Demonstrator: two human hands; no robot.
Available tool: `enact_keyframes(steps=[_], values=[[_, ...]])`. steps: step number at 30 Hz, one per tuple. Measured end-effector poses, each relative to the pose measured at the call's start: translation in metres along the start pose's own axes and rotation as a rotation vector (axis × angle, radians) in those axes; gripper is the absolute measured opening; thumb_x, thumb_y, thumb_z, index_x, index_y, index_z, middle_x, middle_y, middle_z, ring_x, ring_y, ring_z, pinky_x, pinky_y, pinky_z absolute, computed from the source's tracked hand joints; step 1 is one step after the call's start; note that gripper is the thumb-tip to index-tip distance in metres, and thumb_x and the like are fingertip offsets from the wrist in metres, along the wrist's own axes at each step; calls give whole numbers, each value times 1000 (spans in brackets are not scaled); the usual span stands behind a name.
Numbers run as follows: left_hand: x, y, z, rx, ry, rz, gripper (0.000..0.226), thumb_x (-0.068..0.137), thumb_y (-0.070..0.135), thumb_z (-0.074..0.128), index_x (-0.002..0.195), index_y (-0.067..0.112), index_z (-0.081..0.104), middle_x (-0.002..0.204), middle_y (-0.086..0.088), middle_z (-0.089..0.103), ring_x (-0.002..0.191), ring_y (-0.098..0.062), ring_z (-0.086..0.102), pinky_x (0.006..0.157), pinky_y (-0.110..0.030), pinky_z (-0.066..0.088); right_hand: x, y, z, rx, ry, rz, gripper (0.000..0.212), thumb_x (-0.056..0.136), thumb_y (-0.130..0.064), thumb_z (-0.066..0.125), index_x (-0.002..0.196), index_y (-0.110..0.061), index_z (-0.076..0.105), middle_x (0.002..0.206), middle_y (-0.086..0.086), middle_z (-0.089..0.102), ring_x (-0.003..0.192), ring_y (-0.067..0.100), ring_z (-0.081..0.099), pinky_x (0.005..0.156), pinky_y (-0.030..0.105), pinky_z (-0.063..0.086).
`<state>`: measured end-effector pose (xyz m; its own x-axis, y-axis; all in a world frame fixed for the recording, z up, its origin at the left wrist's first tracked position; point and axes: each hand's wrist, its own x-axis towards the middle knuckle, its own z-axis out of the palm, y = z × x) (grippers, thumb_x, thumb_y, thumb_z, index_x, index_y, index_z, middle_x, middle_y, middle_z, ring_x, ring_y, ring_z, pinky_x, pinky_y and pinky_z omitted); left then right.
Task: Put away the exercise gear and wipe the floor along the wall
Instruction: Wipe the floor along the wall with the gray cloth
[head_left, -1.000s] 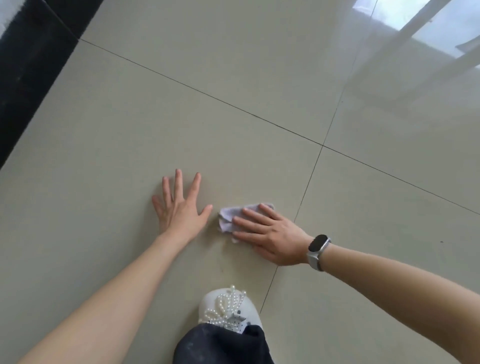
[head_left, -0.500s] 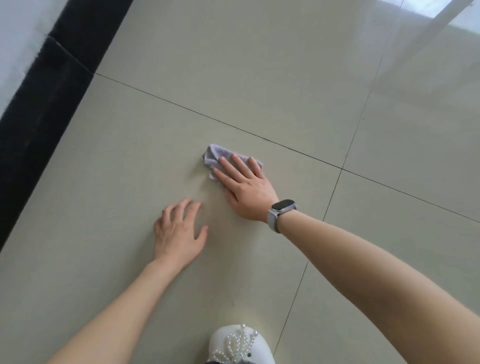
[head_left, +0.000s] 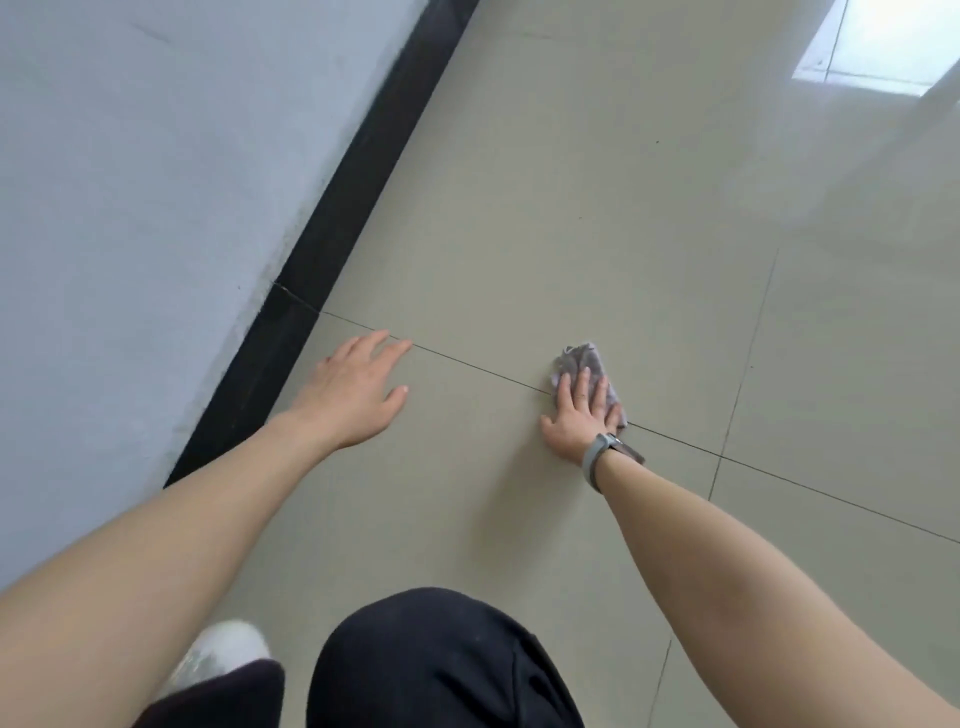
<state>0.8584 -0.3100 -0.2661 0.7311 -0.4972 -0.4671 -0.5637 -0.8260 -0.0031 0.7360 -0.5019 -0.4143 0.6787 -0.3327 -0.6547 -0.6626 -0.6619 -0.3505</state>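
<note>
The right hand (head_left: 579, 413) lies flat on a small crumpled grey-lilac cloth (head_left: 584, 366), its fingers (head_left: 582, 387) straight and close together and pressing the rag down onto the pale beige glossy tiled floor (head_left: 597, 218); nothing is curled round the cloth, it is simply pinned under the fingers, with its far end sticking out beyond the fingertips. The cloth sits right on a dark grout line (head_left: 467, 364) that runs across the tiles, and it is well apart from the wall. On that wrist is a grey-strapped watch with a dark face (head_left: 610, 452). The left hand (head_left: 358, 392) is spread open with relaxed, straight fingers, palm down low over the floor and holding nothing; whether the palm actually touches the tile I cannot tell, though its fingertips reach the same grout line. It is nearer the wall than the cloth hand, close beside the black skirting strip (head_left: 332, 244) that runs along the foot of the light grey painted wall (head_left: 156, 182). Both bare forearms stretch forward from the bottom of the view. Between them is a bent knee in black trousers (head_left: 441, 665), and to the left of it a blurred white shoe (head_left: 221, 652) stands on the tile. A bright window reflection (head_left: 878, 47) shines on the floor at the far right.
</note>
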Motion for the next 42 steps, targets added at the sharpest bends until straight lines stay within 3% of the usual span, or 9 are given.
enact_keyframes(steps=[9,17,20,23,27,31,34,38,42], values=[[71,-21,-6,217,-119,300,59,95,39,36,147,25,12,157,-4,5,144,-22,8,115,-39,16,20,-13,-12,111,-34,131,61,95,-34,27,147,-28,-4,155,-3,-21,142,22,-21,116,42,-7],[158,-52,79,24,-120,178,75,93,53,30,145,25,-14,154,-2,-24,141,-24,-25,114,-51,-8,45,34,-42,-97,176,315,59,98,-38,20,147,-20,-8,156,4,-14,143,28,-17,117,40,-2],[183,-73,91,-70,-47,108,70,95,48,28,147,21,-10,155,-4,-21,141,-24,-24,113,-50,-11,47,28,-42,86,249,499,60,98,-33,24,147,-11,-5,156,12,-10,143,30,-12,117,41,-2],[202,-98,96,-151,64,128,54,97,35,26,148,21,12,158,-3,2,145,-21,-4,116,-45,1,67,-21,-21,214,370,586,62,98,-28,28,146,-8,-6,155,15,-13,143,31,-14,115,42,-7],[217,-120,100,-246,239,224,51,88,24,25,132,13,48,144,-9,42,135,-26,34,108,-45,23,95,-139,35,148,389,270,62,90,-34,17,147,-17,0,156,5,-11,143,25,-16,113,37,-16],[231,-136,93,-405,275,126,53,88,23,27,136,6,42,148,-15,33,140,-30,24,114,-45,17,107,-218,62,10,267,-220,61,82,-34,21,138,-21,40,151,2,31,142,26,21,115,42,4],[234,-137,91,-300,240,141,56,90,31,30,143,12,32,154,-11,21,144,-27,9,116,-44,4,106,-184,49,-71,259,-317,52,85,-32,28,133,-23,48,144,0,43,136,22,35,112,39,18],[235,-101,99,-195,177,264,63,87,43,29,146,23,20,157,-5,7,145,-24,-4,115,-42,-9,89,-68,11,81,440,165,54,93,-34,17,146,-24,16,157,0,4,144,16,-2,115,29,-5],[246,-74,100,-192,172,221,64,93,40,40,147,27,9,158,-5,-4,144,-25,-10,114,-48,-11,55,29,-31,303,494,779,53,98,-24,25,147,-17,5,157,7,-4,145,25,-5,117,41,-1]])
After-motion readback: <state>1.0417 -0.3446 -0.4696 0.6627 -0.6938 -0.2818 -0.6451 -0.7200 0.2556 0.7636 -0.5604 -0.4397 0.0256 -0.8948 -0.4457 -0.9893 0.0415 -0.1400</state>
